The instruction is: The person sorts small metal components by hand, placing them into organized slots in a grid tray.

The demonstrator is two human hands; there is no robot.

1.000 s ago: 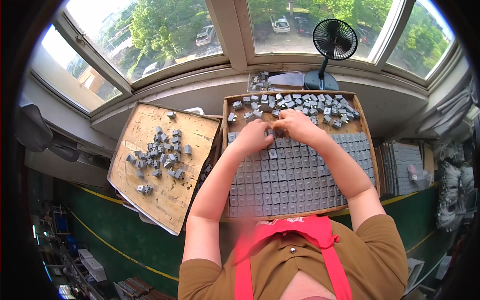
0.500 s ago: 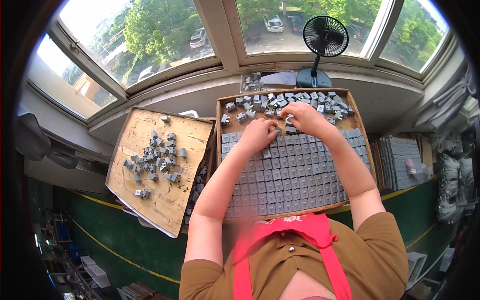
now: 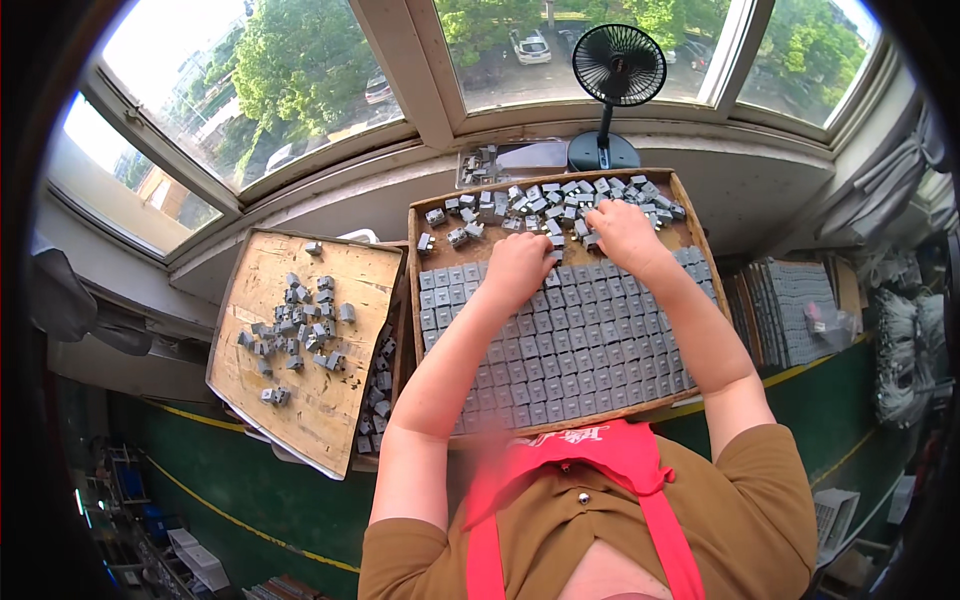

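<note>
A shallow wooden tray (image 3: 415,352) holds close, even rows of small grey box-shaped parts (image 3: 560,350), with loose ones heaped along its far side. At the far edge of the rows, my left hand (image 3: 517,268) is closed, fingertips pinched on a small grey block (image 3: 556,257). Its index finger and thumb partly cover that block. To its right, my right hand (image 3: 628,238) reaches over the loose pile (image 3: 560,200). The fingers are curled down against another grey block (image 3: 591,241), which they partly hide.
Left of the tray, a worn wooden board (image 3: 310,420) carries scattered grey blocks (image 3: 300,320). More blocks lie in a box (image 3: 380,385) beneath its right edge. Behind stand a black fan (image 3: 606,150) and a clear plastic case (image 3: 480,165). Stacked filled trays (image 3: 790,310) are at the right.
The view has shifted, moving the scene slightly left. My right hand has moved a little to the right, away from my left hand, which stays by the end of the rows.
</note>
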